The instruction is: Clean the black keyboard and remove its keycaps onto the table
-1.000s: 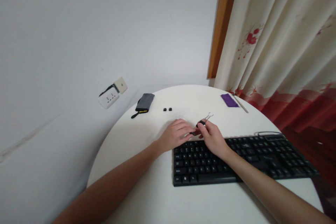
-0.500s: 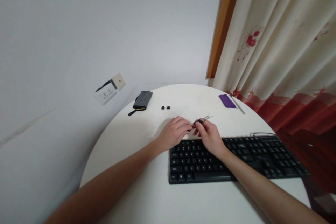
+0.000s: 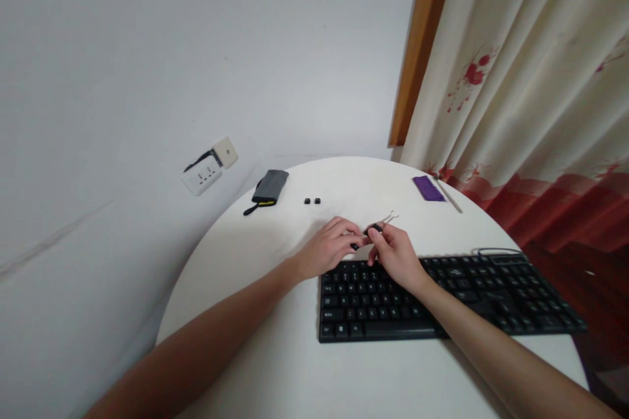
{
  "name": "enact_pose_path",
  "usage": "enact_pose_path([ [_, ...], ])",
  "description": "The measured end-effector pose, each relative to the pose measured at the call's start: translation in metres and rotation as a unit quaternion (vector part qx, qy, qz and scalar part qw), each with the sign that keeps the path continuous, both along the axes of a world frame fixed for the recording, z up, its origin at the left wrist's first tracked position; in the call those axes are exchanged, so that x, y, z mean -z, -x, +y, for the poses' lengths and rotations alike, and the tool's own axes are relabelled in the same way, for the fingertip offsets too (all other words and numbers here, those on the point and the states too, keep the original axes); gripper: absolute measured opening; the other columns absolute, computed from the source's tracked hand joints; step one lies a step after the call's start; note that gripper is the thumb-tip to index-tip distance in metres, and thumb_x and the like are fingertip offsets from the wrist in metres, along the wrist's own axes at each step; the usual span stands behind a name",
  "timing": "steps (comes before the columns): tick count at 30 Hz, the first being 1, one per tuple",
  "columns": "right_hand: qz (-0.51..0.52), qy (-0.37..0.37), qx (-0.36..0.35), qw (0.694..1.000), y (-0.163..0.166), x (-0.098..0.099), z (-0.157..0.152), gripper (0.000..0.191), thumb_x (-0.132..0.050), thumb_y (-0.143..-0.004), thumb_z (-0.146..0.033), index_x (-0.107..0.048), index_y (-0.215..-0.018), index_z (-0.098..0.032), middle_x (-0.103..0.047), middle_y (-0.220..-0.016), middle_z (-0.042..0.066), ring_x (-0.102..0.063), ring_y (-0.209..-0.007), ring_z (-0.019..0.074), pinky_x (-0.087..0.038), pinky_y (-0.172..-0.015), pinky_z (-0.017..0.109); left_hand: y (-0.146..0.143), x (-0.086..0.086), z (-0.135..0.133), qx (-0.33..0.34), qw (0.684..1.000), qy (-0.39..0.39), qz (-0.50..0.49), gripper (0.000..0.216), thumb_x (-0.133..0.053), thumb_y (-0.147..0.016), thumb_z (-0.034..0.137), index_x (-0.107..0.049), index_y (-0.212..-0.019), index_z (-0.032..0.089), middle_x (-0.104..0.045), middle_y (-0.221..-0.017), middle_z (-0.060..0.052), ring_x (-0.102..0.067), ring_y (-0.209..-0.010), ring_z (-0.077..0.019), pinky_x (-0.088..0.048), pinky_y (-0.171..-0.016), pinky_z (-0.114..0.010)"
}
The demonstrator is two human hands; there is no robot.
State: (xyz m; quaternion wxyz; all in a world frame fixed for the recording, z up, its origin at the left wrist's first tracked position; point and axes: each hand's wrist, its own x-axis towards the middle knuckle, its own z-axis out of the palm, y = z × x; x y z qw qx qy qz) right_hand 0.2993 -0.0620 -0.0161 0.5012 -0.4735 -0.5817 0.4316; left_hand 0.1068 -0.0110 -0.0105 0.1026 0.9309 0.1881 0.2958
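Observation:
A black keyboard [image 3: 442,294] lies on a round white table [image 3: 275,353]. My right hand [image 3: 396,255] is closed on a wire keycap puller [image 3: 382,222] with a black grip, its wire loops pointing up and away just past the keyboard's far left edge. My left hand [image 3: 328,250] is beside it, its fingers pinched on a small black keycap [image 3: 354,247] next to the puller's tip. Both hands meet above the keyboard's top left corner.
Two loose black keycaps [image 3: 312,201] sit farther back on the table. A grey pouch [image 3: 269,186] lies at the back left, a purple cloth [image 3: 428,188] and a thin stick [image 3: 449,196] at the back right. A wall socket [image 3: 209,169] is on the left, a curtain [image 3: 531,91] on the right.
The hands have stayed together at the keyboard's top left corner, with only small finger shifts. The view itself drifted slightly.

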Motion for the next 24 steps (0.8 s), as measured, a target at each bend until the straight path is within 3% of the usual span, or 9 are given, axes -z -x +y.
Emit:
enact_pose_path([
  [11,0.05,0.014,0.045,0.998,-0.003,-0.001,0.006,0.038,-0.048,-0.09,-0.057,-0.052,-0.085,-0.02,-0.073,-0.08,0.006,-0.048,-0.036,0.009,-0.035,-0.035,0.022,-0.001,0.005,0.003,0.014,0.997,0.036,-0.067,0.013,-0.061,-0.09,0.022,-0.069,-0.1,0.021,-0.062,-0.103,-0.008,-0.055,-0.102,-0.0208,-0.046,-0.093,-0.038],
  [15,0.058,0.011,0.072,0.996,-0.004,0.001,0.007,0.038,-0.049,-0.09,-0.056,-0.051,-0.086,-0.019,-0.074,-0.087,0.009,-0.051,-0.037,0.0094,-0.038,-0.037,0.023,0.005,0.009,0.014,-0.082,0.987,0.034,-0.136,0.013,-0.068,-0.087,0.03,-0.073,-0.097,0.024,-0.066,-0.097,-0.006,-0.059,-0.097,-0.0204,-0.047,-0.09,-0.038],
  [19,0.06,0.01,0.064,0.996,-0.004,0.004,0.007,0.038,-0.05,-0.09,-0.055,-0.051,-0.088,-0.018,-0.074,-0.091,0.011,-0.051,-0.039,0.0091,-0.038,-0.037,0.022,0.018,0.002,0.044,-0.192,0.968,0.006,-0.164,0.011,-0.071,-0.084,0.031,-0.074,-0.092,0.023,-0.07,-0.093,-0.004,-0.061,-0.093,-0.0199,-0.046,-0.089,-0.038],
  [24,0.064,0.015,0.062,0.996,-0.004,0.004,0.007,0.04,-0.051,-0.089,-0.057,-0.053,-0.089,-0.017,-0.074,-0.091,0.012,-0.052,-0.039,0.0093,-0.037,-0.037,0.022,0.025,-0.01,0.091,-0.272,0.956,-0.027,-0.106,0.011,-0.07,-0.085,0.031,-0.074,-0.091,0.023,-0.074,-0.096,-0.003,-0.061,-0.094,-0.0202,-0.041,-0.092,-0.038],
])
